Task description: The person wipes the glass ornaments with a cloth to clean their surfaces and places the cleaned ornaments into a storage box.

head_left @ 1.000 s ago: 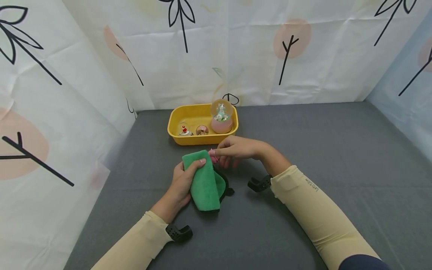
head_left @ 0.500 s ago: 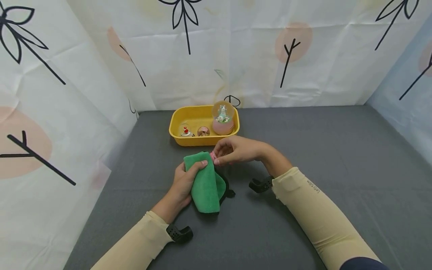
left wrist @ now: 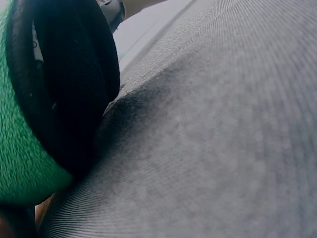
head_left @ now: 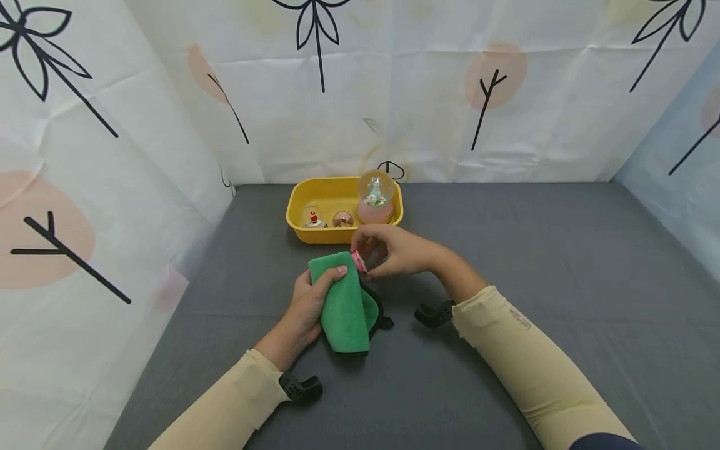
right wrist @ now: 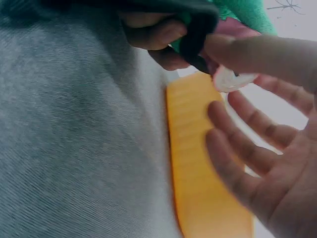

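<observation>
In the head view my left hand grips a green cloth, thumb across its front. The cloth has a dark edging and hangs in a fold, which the left wrist view shows from below. At its upper right side sticks out a small pink object, the rest of it covered by cloth. My right hand pinches this object between thumb and fingers. In the right wrist view its round, whitish bottom shows under the thumb, while the other fingers spread apart.
A yellow tray stands just behind the hands. Inside are a large snow globe with a pink base, a small globe with a red figure and a small pinkish globe. Patterned white fabric walls the grey table.
My right fingers have shifted their hold on the pink object, which now shows more plainly at a tilt. The left hand keeps its grip on the cloth. The view has shifted slightly.
</observation>
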The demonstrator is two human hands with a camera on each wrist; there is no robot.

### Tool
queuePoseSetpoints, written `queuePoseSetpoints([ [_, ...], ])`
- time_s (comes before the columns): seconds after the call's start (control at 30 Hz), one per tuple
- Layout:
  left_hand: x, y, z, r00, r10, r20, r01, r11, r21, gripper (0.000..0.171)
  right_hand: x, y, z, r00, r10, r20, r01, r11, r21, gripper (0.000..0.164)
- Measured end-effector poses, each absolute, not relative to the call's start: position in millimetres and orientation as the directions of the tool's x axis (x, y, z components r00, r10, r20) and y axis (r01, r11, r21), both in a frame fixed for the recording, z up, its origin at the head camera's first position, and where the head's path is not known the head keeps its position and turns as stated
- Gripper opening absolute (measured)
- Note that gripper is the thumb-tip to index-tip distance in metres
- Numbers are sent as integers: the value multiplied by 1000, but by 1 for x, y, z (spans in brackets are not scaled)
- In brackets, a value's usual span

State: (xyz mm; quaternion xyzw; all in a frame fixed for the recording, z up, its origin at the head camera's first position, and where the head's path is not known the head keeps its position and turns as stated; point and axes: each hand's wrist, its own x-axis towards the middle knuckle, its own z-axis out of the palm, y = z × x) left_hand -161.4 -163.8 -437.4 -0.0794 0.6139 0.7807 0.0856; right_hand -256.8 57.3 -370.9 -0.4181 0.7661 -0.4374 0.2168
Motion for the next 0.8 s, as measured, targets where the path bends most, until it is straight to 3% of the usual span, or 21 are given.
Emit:
queuePoseSetpoints([
  [0.3,-161,-164,-437,-973,41,-229,-232,-222,947,38,-257,62,-366,-647,-746,-157,-266,414,-871,38],
  [0.43,-160,-164,-437,-975,35,-220,-222,-229,948,37,-257,59,-367,-627,-747,-222,-245,459,-854,43],
  [0.8,-160,-162,-436,-976,38,-216,-219,-214,952,36,-256,61,-368,-584,-769,-261,-167,428,-888,32],
])
